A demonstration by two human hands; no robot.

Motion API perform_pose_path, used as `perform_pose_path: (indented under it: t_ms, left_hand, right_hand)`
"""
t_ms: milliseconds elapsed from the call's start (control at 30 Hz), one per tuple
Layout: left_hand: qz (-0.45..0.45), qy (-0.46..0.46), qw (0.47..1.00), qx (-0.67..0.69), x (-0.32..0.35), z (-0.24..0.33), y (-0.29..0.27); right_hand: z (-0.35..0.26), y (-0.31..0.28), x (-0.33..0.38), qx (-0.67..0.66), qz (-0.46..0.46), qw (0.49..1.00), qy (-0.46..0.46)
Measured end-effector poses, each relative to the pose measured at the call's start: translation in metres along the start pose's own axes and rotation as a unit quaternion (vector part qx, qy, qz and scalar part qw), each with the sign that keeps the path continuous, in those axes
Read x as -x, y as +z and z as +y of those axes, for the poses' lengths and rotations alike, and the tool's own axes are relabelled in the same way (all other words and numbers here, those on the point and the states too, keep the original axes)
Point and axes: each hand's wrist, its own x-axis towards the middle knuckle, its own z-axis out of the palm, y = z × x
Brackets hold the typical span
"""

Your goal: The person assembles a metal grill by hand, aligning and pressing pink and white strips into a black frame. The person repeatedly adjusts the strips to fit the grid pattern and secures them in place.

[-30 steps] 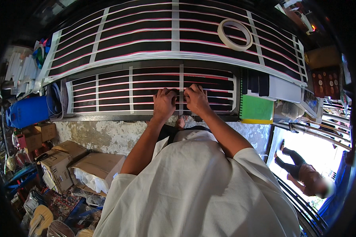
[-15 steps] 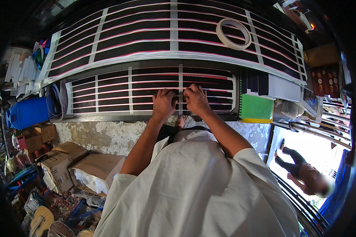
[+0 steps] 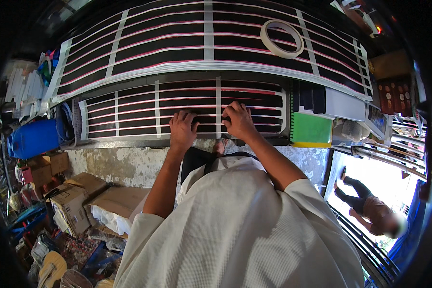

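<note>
Before me lies a black sheet (image 3: 140,106) crossed by thin white-and-red lines and several pale vertical strips. My left hand (image 3: 182,129) rests on its lower middle, fingers bent and thumb apart, with nothing visible in it. To the right, my right hand (image 3: 239,121) touches the sheet beside a pale strip (image 3: 218,96); its fingers are loosely curled and apart from the thumb. Fingertips of both hands are partly hidden. Behind is a larger stack of similar striped sheets (image 3: 163,46), on which a roll of masking tape (image 3: 282,39) lies flat.
A blue container (image 3: 33,138) stands left of the work surface. Cardboard boxes (image 3: 117,204) sit lower left. On the right are a green spiral-bound item (image 3: 312,128) and a white box (image 3: 344,104). Another person (image 3: 377,211) is outside at far right, beyond metal rails (image 3: 398,158).
My left hand has moved left along the sheet, away from the pale strip and my right hand. My right hand stays almost in place.
</note>
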Motion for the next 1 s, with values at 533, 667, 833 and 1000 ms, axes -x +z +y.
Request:
perform_pose_path:
  t_ms: [533,667,833,1000]
  left_hand:
    - [0.109,-0.053,0.992,-0.04,0.024,-0.068,-0.033]
    - [0.088,-0.038,0.994,-0.044,0.032,-0.078,-0.04]
    - [0.091,-0.036,0.995,-0.03,0.032,-0.077,-0.038]
    - [0.071,-0.039,0.997,-0.008,0.028,-0.073,-0.035]
  right_hand:
    - [0.001,-0.004,0.002,0.003,0.014,1.0,-0.007]
    - [0.001,-0.003,0.0,0.005,0.012,1.0,-0.005]
    - [0.003,-0.003,0.001,-0.007,0.018,1.0,-0.018]
    - [0.004,-0.004,0.0,-0.002,-0.012,1.0,-0.008]
